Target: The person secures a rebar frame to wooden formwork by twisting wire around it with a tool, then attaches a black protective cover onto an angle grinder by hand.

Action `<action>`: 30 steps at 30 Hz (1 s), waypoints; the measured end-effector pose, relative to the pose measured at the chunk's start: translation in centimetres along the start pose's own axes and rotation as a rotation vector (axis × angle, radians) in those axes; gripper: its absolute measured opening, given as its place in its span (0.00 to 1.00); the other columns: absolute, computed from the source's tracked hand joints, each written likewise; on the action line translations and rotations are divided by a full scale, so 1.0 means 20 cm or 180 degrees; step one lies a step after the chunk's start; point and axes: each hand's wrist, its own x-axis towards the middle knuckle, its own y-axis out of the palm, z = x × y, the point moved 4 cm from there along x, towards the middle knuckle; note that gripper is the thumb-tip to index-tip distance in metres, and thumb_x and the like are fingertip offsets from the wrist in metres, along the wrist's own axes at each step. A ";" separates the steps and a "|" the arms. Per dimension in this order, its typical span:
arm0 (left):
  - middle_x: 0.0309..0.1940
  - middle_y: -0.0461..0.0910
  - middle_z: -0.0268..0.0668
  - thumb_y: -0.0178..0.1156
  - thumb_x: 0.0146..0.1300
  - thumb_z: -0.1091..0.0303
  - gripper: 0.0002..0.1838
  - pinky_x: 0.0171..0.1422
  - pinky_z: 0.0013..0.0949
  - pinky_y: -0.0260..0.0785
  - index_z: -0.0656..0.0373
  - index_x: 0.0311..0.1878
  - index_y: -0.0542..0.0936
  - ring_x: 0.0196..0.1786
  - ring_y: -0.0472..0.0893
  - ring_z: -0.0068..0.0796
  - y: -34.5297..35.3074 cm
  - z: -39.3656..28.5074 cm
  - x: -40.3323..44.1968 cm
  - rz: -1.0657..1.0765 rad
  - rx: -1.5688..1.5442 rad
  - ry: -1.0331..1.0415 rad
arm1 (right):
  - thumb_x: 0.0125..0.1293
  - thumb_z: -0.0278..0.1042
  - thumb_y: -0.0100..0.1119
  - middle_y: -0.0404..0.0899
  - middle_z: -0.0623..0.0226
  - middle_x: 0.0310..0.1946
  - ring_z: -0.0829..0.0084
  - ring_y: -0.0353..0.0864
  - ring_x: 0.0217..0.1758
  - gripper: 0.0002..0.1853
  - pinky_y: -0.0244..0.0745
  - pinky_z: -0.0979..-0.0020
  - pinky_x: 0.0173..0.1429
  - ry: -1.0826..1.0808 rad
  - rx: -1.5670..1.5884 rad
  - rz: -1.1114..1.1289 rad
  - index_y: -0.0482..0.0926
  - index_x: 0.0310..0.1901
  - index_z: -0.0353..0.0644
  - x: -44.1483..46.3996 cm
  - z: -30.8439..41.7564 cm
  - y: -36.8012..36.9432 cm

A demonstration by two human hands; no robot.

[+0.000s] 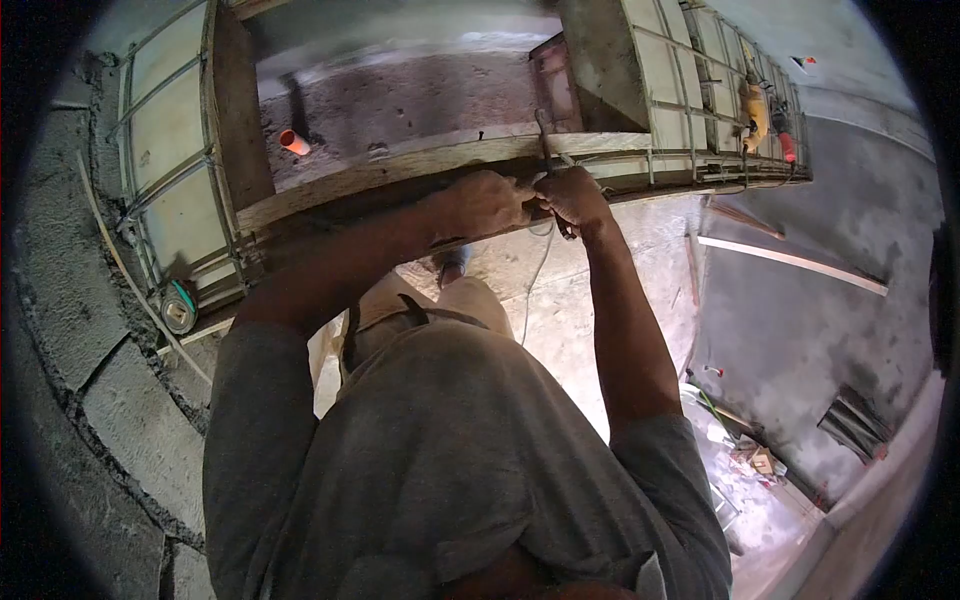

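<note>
My right hand [575, 198] is closed around a slim, dark metal hand tool [546, 140], whose kind I cannot make out. The tool stands nearly upright, one end above the wooden board and the other below my fist. Close beside it, my left hand [483, 206] is closed at the board's near edge, its fingertips toward the tool. Whatever those fingers pinch is hidden. Both hands are at the long wooden board [400, 168], from which a nail [480, 135] sticks up. A thin wire [538, 270] hangs below my hands.
Steel bars tied over pale blocks [165, 130] flank the wooden formwork. An orange pipe end [294, 142] rises behind the board. A tape measure [180, 306] lies left; a yellow power tool [754, 115] rests at right. A rough block wall [80, 250] is close on my left.
</note>
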 end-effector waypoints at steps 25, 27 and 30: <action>0.38 0.75 0.38 0.62 0.60 0.63 0.08 0.43 0.44 0.74 0.56 0.38 0.79 0.43 0.80 0.41 -0.05 0.04 0.01 0.0238 -0.0588 -0.0398 | 0.62 0.34 0.66 0.84 0.55 0.34 0.66 0.81 0.34 0.12 0.76 0.64 0.41 0.0754 0.2326 -0.0536 0.82 0.44 0.36 -0.16 -0.09 0.05; 0.37 0.75 0.38 0.63 0.60 0.63 0.08 0.42 0.44 0.74 0.56 0.38 0.78 0.42 0.80 0.41 0.00 0.05 0.01 0.0006 -0.0444 -0.0329 | 0.63 0.34 0.66 0.84 0.56 0.33 0.65 0.82 0.34 0.12 0.76 0.64 0.41 0.0714 0.2291 -0.0604 0.82 0.43 0.36 -0.13 -0.11 0.05; 0.36 0.76 0.38 0.63 0.62 0.62 0.10 0.43 0.43 0.73 0.56 0.39 0.77 0.42 0.80 0.41 -0.02 0.04 0.01 -0.0209 -0.0291 -0.0379 | 0.64 0.34 0.64 0.84 0.54 0.32 0.62 0.82 0.35 0.10 0.75 0.64 0.41 0.1014 0.2105 -0.0573 0.82 0.40 0.36 -0.09 -0.13 0.06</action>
